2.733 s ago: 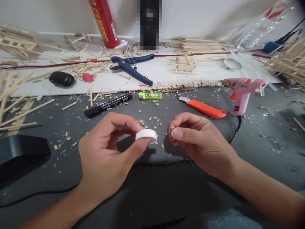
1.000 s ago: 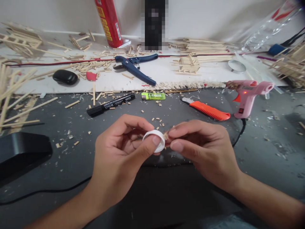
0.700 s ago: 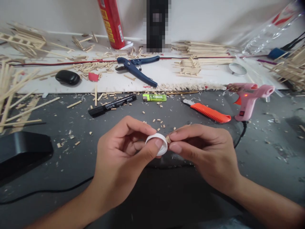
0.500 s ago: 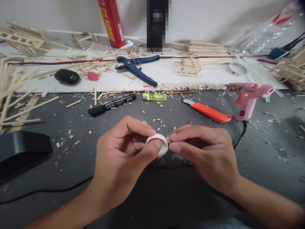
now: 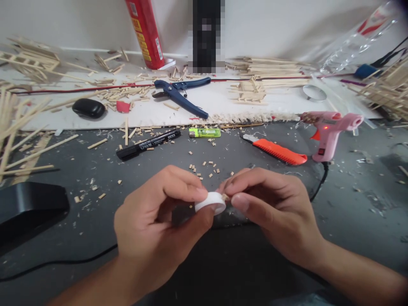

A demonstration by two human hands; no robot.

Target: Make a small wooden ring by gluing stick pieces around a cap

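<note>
A white plastic bottle cap (image 5: pixel 208 200) is pinched between the thumb and fingers of my left hand (image 5: pixel 159 216), tilted with its open side turned down toward me. Against the cap's right rim sits a tiny piece of wooden stick (image 5: pixel 225 197). My right hand (image 5: pixel 270 204) is right beside it, the index finger close behind the wood and the thumb tip a little apart from it. Whether the index finger touches the wood is hard to see. Several cut wooden bits (image 5: pixel 208 168) lie on the dark table beyond my hands.
Behind my hands lie a black marker (image 5: pixel 148 144), a green lighter (image 5: pixel 204 132) and an orange utility knife (image 5: pixel 280 152). A pink glue gun (image 5: pixel 328 131) stands right, its light lit. Blue cutters (image 5: pixel 183 95), a black mouse (image 5: pixel 89 108) and wooden sticks (image 5: pixel 270 66) lie on the white board.
The cap has tipped so that its outer side shows more, and both hands sit slightly lower in view. My right thumb has come away from the small wooden piece at the rim.
</note>
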